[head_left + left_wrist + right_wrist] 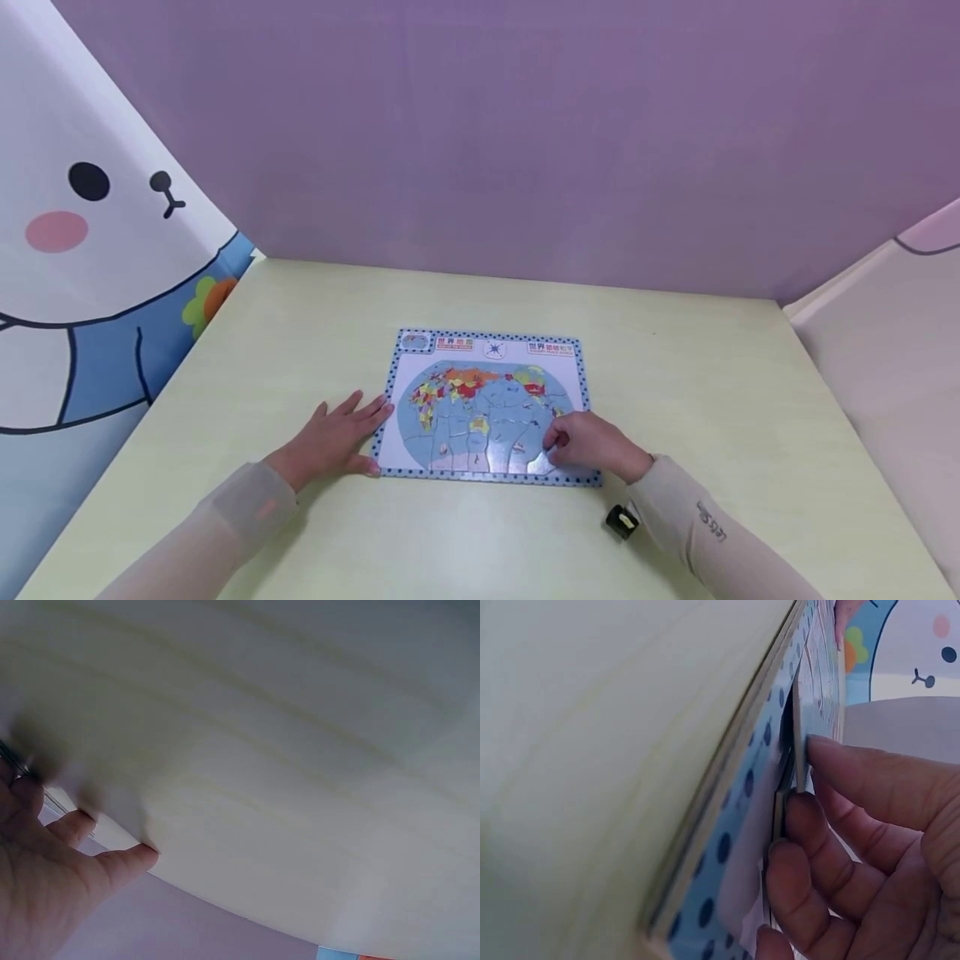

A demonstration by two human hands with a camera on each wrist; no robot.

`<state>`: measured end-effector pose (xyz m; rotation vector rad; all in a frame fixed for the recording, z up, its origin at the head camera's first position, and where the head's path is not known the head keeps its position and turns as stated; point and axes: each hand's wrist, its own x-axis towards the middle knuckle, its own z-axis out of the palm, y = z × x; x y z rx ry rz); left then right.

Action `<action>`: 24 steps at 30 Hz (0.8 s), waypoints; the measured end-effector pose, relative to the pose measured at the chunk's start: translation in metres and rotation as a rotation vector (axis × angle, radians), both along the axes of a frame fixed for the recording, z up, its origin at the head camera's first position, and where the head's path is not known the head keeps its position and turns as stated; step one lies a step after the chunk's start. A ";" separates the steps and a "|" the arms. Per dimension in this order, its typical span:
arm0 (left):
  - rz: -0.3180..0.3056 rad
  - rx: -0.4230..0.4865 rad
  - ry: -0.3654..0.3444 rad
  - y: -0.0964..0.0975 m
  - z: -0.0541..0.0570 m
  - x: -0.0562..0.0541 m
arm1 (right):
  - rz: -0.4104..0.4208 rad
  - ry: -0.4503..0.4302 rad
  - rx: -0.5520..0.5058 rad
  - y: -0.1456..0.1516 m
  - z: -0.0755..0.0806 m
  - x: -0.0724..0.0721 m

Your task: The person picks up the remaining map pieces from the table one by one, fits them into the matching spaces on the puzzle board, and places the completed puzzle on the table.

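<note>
A world map jigsaw puzzle (480, 477) with a dotted blue border lies flat on the table, most of its map assembled. Over its lower right part, my right hand (592, 443) pinches a puzzle piece (801, 727) between thumb and fingers. In the right wrist view that piece stands tilted, one edge raised from the board, while other fingertips (787, 859) rest along the board's recess. My left hand (333, 440) is spread at the puzzle's left edge, fingertips on the border and thumb near the lower left corner. The left wrist view shows its fingers (127, 862) extended against the table.
The pale table (315, 317) reaches to a purple wall (525, 150) behind. A panel with a cartoon animal (112, 250) stands along the left side, and a pale panel (885, 350) on the right. A small black object (622, 522) is by the right sleeve.
</note>
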<state>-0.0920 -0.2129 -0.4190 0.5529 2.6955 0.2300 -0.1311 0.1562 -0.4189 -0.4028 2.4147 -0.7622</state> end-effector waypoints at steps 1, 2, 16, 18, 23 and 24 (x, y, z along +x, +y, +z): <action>0.000 0.000 -0.001 0.000 0.000 0.001 | 0.005 0.005 0.004 0.000 -0.001 0.000; 0.000 0.001 -0.001 0.000 0.000 0.001 | 0.007 0.008 0.008 0.000 -0.001 0.001; 0.006 0.008 -0.003 0.000 -0.001 0.001 | 0.051 0.053 0.011 -0.002 -0.003 0.001; 0.007 0.008 -0.004 0.000 -0.001 0.000 | 0.049 0.058 0.022 -0.003 -0.002 0.001; 0.006 -0.001 -0.007 0.000 -0.001 0.000 | 0.049 0.074 0.044 -0.005 -0.002 0.001; 0.006 -0.001 -0.008 0.000 -0.001 0.000 | 0.048 0.075 0.047 -0.006 -0.002 0.001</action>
